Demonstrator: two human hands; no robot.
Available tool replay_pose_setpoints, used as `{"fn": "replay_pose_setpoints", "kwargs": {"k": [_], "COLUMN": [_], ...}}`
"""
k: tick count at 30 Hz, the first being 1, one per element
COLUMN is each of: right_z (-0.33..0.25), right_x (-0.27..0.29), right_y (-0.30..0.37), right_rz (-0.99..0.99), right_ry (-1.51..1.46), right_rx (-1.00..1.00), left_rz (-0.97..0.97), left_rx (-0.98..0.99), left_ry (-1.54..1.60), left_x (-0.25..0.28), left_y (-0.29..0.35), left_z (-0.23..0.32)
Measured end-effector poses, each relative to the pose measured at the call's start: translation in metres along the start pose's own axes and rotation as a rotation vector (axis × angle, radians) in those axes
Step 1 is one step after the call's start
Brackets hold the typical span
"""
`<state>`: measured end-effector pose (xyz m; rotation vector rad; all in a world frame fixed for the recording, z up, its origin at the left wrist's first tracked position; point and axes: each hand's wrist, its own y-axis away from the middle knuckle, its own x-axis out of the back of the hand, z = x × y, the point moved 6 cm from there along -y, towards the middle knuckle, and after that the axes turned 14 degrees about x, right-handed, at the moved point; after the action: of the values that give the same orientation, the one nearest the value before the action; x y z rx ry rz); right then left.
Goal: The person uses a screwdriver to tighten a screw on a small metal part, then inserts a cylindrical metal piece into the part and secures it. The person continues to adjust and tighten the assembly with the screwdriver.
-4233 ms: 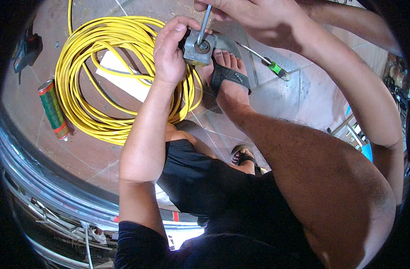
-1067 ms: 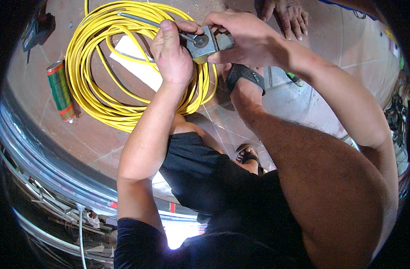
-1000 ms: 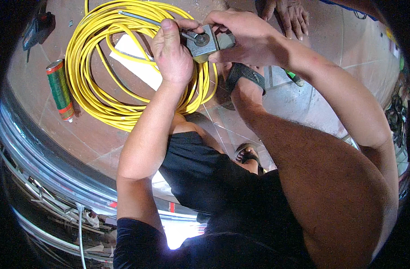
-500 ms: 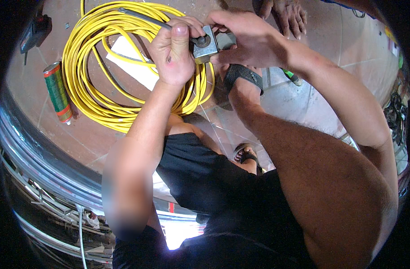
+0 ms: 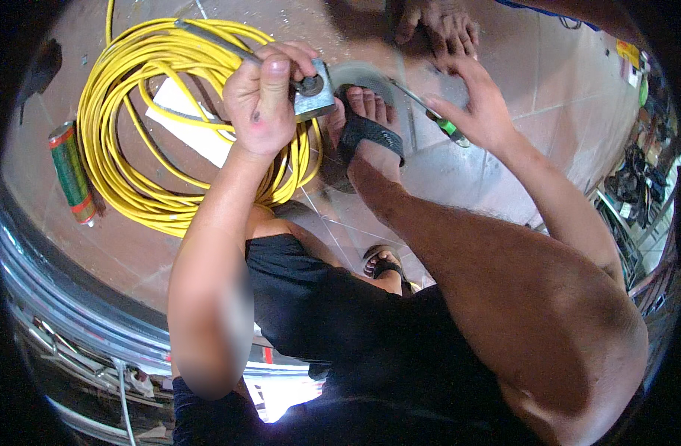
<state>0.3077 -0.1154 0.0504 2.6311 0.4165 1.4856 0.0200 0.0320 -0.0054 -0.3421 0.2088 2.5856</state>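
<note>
My left hand (image 5: pixel 260 104) is closed around a square metal block (image 5: pixel 318 95) with a dark round socket in its face. A grey metal rod (image 5: pixel 217 41) sticks out of the same fist toward the upper left; whether it joins the block is hidden by my fingers. My right hand (image 5: pixel 477 111) is open, its fingers spread. Its thumb side is close to a screwdriver (image 5: pixel 450 131) with a green and black handle, lying on the floor; whether they touch, I cannot tell. My sandalled foot (image 5: pixel 374 137) stands between the hands.
A coil of yellow cable (image 5: pixel 102 149) lies on the tiles under my left arm, a white sheet (image 5: pixel 180 111) inside it. Left of it lies a green and orange canister (image 5: pixel 71 175). Another person's hand (image 5: pixel 438 28) rests at the top. Assorted clutter (image 5: pixel 634 182) lines the right edge.
My right hand has let go of the metal block and moved right and down toward the screwdriver. The left hand still holds the block. The whole view has shifted slightly.
</note>
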Motion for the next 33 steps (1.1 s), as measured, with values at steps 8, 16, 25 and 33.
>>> {"fn": "replay_pose_setpoints", "kwargs": {"k": [8, 16, 25, 33], "right_z": [0.015, 0.027, 0.032, 0.036], "right_x": [-0.046, -0.050, -0.052, -0.051], "right_y": [0.105, 0.109, 0.106, 0.105], "right_rz": [-0.358, -0.310, -0.336, -0.346], "right_ry": [0.057, -0.050, -0.059, -0.058], "right_rx": [-0.428, -0.375, -0.434, -0.413], "left_rz": [0.013, 0.034, 0.021, 0.007], "left_rx": [0.066, 0.088, 0.052, 0.075], "left_ry": [0.121, 0.125, 0.098, 0.066], "left_x": [0.003, 0.006, 0.007, 0.008], "left_y": [0.003, 0.002, 0.001, 0.002], "left_z": [-0.005, -0.011, -0.005, -0.003]}}
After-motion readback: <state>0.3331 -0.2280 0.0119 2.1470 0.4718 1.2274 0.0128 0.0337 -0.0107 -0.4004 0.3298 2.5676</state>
